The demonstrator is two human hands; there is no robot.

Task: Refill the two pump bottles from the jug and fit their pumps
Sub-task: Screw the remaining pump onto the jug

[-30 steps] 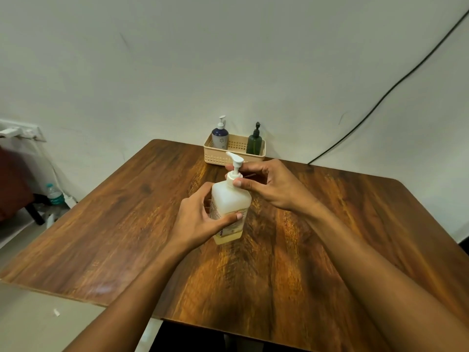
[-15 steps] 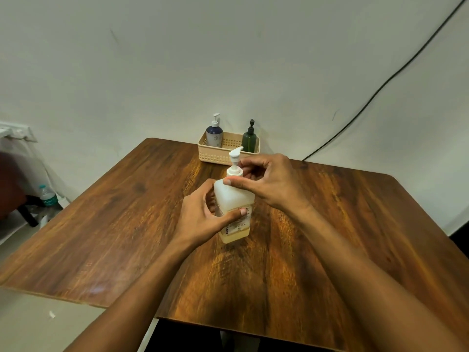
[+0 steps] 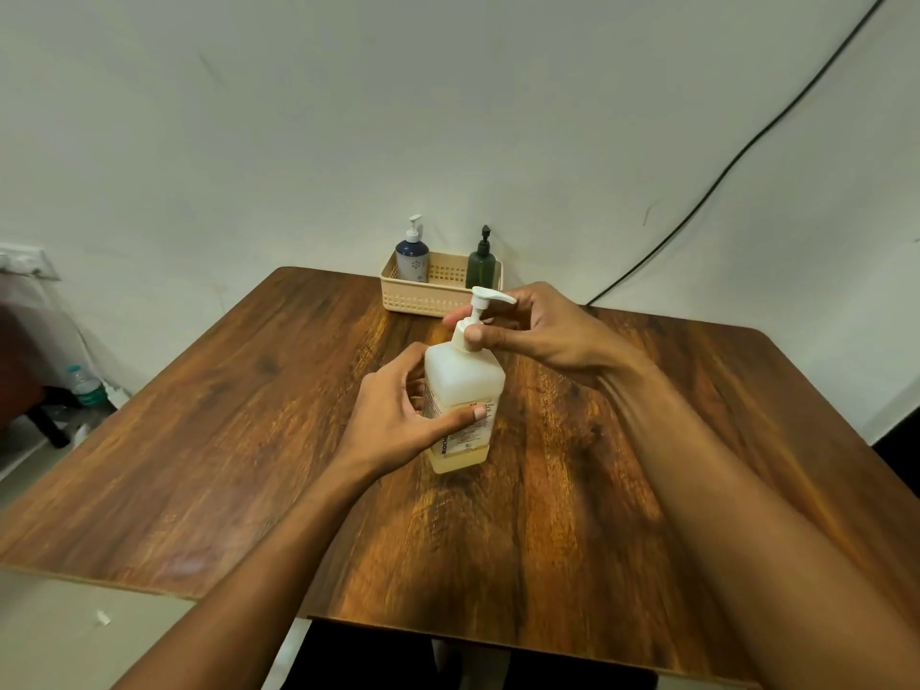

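A square translucent jug [image 3: 465, 378] with a little yellowish liquid at its bottom stands upright in the middle of the table. My left hand [image 3: 398, 415] grips its body from the left, thumb across the label. My right hand [image 3: 532, 326] pinches the collar of the jug's white pump [image 3: 480, 311] between thumb and fingers. The pump's spout points right. Far back, a dark blue pump bottle [image 3: 412, 259] and a dark green pump bottle [image 3: 482, 268] stand in a beige basket [image 3: 423, 301], both with pumps on.
The wooden table [image 3: 249, 440] reaches to the white wall behind the basket. A black cable [image 3: 722, 176] runs up the wall at the right. On the floor at the left stand a small water bottle [image 3: 85, 385] and a dark piece of furniture.
The pump's spout has turned from pointing left to pointing right under my right hand. My left hand keeps its grip on the jug, which stays in place.
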